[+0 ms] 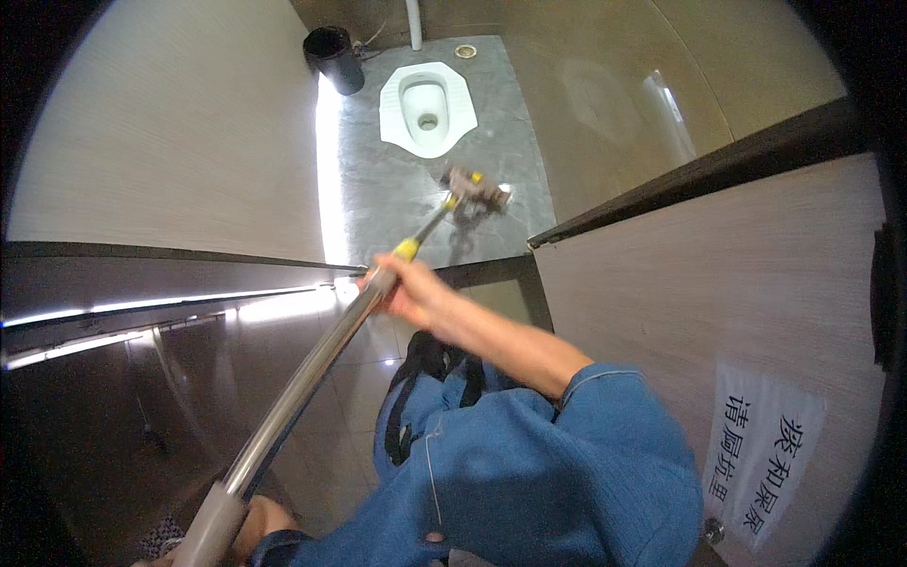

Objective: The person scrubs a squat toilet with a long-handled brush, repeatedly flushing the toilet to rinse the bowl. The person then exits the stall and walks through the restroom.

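A mop with a long metal pole runs from the lower left up toward the stall floor. Its brownish, blurred mop head is over the grey floor, just in front of the white squat toilet. My right hand wraps round the pole below a yellow collar. Down at the lower left, my left hand is partly hidden behind the thick grey grip, closed on it.
A black bin stands at the far left of the stall, near a white pipe. A round floor drain lies behind the toilet. Partition panels flank the left, and an open door with a paper notice stands at right.
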`<state>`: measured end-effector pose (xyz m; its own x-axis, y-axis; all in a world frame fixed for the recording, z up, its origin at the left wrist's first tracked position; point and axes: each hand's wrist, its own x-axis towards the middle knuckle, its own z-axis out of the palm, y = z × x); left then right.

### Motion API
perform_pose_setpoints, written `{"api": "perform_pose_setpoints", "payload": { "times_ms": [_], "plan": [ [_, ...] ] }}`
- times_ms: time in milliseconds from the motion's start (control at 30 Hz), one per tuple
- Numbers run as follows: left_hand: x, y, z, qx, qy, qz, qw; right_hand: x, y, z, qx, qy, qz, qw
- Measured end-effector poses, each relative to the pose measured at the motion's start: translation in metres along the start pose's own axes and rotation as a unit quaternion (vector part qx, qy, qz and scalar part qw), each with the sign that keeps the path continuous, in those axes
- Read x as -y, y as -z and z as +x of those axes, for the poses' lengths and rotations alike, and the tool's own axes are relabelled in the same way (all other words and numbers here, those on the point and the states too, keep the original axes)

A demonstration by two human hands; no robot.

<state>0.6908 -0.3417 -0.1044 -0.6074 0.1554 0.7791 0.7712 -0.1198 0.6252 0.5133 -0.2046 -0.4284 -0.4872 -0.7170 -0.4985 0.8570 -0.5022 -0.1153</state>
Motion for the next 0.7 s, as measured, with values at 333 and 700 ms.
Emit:
{"api": "perform_pose_setpoints", "payload": {
  "times_ms": [333,700],
  "plan": [
    [0.159,-0.093,-0.075,-0.059,0.119,0.18,0.975,0.174,0.127,0.122,-0.153,0.116,-0.058,0.98],
    [-0.018,-0.023,-0.11,0.057,0.069,0.059,0.994,-0.079,0.075,0.036,-0.113,0.039,-0.151,0.981]
  ]
}}
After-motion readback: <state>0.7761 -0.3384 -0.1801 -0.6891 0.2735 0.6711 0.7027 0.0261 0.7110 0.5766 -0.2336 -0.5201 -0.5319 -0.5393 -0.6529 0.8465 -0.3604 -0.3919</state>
